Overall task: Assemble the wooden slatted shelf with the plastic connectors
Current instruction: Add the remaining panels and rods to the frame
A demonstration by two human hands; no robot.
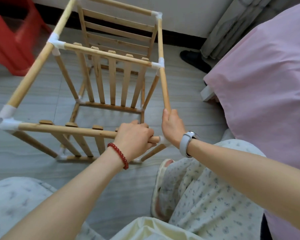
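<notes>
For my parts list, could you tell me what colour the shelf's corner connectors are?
White, clearest in the head view on the connector.

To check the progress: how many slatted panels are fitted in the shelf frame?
3: the nearest panel, its top rail held by the left hand; the middle panel; the far panel by the wall. None seems hidden.

**Nothing readable anywhere**

Looked all over and there's no text, label, brand or number to make out. The wooden shelf [111, 80] has bare wood, the white connectors [56, 44] are plain, and the watch [187, 142] face is turned away.
</notes>
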